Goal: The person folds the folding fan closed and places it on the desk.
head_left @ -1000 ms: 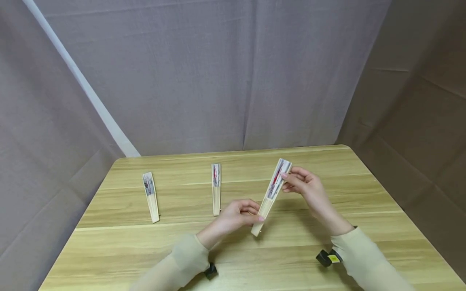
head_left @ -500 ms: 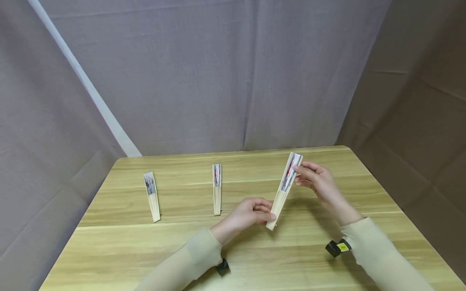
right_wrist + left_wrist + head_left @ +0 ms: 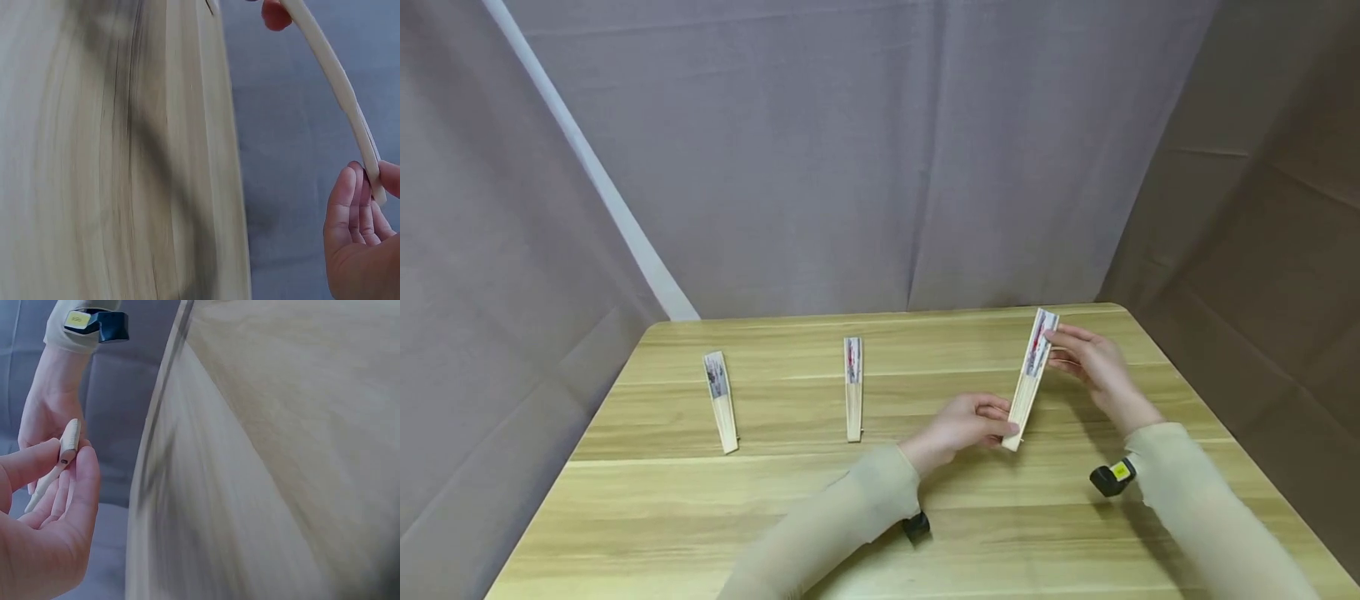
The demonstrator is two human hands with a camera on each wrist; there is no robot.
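A closed folding fan (image 3: pixel 1030 377) with bamboo ribs and a painted paper top is held above the right part of the wooden table (image 3: pixel 790 508). My left hand (image 3: pixel 972 423) pinches its bamboo pivot end (image 3: pixel 65 447) between thumb and fingers. My right hand (image 3: pixel 1084 357) pinches the painted top end (image 3: pixel 373 177). The fan leans with its top farther from me and a little to the right. In the right wrist view the fan (image 3: pixel 337 87) runs as a pale strip up to the left fingertip (image 3: pixel 275 14).
Two more closed fans lie flat on the table, one at the left (image 3: pixel 721 400) and one in the middle (image 3: pixel 853 387). Grey cloth (image 3: pixel 850 150) hangs behind the table, and brown cloth (image 3: pixel 1270 217) to the right. The table's right edge is close to the right hand.
Both hands have carried the held fan to the right and slightly farther away, and it now stands steeper. The two fans on the table have not moved.
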